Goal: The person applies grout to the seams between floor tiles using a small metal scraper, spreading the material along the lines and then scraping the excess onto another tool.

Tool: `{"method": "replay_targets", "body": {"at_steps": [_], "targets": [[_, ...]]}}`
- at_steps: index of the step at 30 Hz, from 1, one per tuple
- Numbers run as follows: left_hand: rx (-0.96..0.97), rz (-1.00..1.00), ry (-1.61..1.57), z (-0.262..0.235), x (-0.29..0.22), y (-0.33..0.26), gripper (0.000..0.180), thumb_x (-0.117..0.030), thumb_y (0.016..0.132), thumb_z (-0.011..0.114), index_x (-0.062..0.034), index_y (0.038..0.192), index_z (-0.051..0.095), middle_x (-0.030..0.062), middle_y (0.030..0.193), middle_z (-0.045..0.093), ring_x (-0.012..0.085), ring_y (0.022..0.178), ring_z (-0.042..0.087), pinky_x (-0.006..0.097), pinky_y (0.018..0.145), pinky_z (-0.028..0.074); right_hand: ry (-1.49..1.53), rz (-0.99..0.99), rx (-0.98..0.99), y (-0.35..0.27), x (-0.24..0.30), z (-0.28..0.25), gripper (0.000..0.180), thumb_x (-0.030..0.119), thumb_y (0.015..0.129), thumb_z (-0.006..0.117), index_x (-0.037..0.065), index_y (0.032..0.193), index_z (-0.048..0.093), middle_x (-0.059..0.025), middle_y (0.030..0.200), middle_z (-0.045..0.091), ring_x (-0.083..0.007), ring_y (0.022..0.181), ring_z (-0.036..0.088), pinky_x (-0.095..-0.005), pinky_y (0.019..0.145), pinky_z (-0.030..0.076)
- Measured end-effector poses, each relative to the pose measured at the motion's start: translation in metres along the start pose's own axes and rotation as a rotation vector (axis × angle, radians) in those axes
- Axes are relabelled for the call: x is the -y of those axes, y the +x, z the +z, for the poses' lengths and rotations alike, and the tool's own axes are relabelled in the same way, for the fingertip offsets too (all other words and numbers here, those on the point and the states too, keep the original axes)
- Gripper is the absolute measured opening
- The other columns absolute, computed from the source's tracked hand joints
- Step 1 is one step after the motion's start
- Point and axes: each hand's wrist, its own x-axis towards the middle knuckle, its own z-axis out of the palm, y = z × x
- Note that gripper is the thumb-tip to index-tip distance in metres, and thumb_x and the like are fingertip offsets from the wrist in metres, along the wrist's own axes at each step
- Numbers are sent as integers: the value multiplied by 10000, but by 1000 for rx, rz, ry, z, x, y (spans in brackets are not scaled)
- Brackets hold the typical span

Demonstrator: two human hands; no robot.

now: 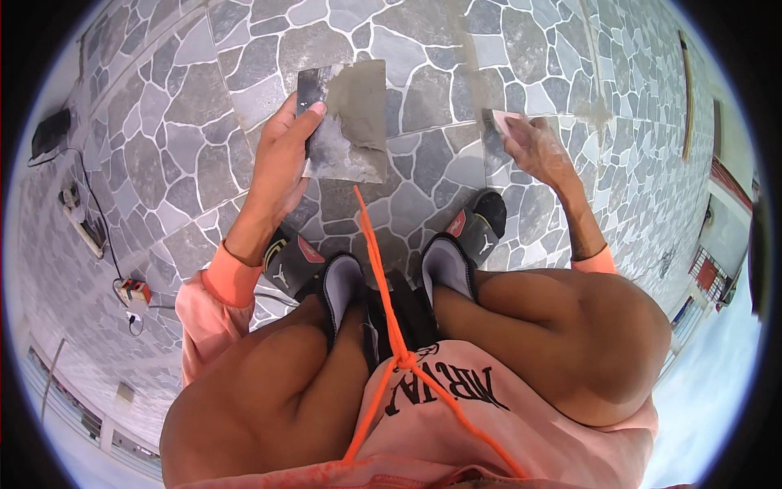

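the left hand (281, 159) is closed on the left edge of a flat rectangular metal plate (346, 122), thumb on top, holding it above the stone-pattern floor tiles (163, 147); grey mortar (358, 102) covers the plate's upper right part. the right hand (538, 151) is closed around a small pale scraper (507, 122), its edge at the grey-smeared tile joint (489, 81). both hands are ahead of the person's squatting knees and sandals (481, 224).

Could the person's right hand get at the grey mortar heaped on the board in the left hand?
Probably yes. The right hand rests on the stone-pattern floor holding a small pale tool, apart from the board gripped by the left hand; only bare paving lies between them and the mortar.
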Motion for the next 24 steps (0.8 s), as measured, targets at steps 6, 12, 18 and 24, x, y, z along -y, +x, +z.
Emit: {"method": "replay_targets", "body": {"at_steps": [6, 12, 18, 24], "targets": [[-95, -26, 41, 10, 5, 4, 297, -136, 966, 477, -19, 1236, 516, 16, 993, 616, 73, 823, 601, 247, 711, 517, -454, -161, -95, 3, 19, 65, 421, 291, 854, 576, 75, 1212, 529, -286, 1110, 479, -459, 936, 529, -512, 813, 475], [11, -68, 84, 15, 12, 12, 370, -155, 971, 487, 2, 1305, 455, 45, 1103, 610, 94, 922, 612, 254, 800, 510, -441, -124, -141, 3, 27, 56, 392, 269, 829, 580, 48, 1152, 561, -262, 1066, 514, -443, 950, 537, -520, 813, 474], [13, -50, 63, 9, 15, 16, 369, -163, 967, 493, -20, 1305, 457, 40, 1098, 605, 101, 936, 602, 286, 810, 515, -58, -89, 221, -22, 60, -26, 453, 258, 780, 632, 63, 1187, 591, -214, 1167, 533, -376, 1038, 543, -436, 875, 483], [48, -82, 94, 18, 13, 19, 379, -183, 964, 482, -16, 1304, 450, 40, 1080, 589, 92, 903, 585, 281, 771, 512, 101, -665, -119, -30, 96, -72, 606, 78, 682, 708, 119, 1267, 554, -174, 1274, 477, -375, 1095, 520, -417, 896, 479]]}}
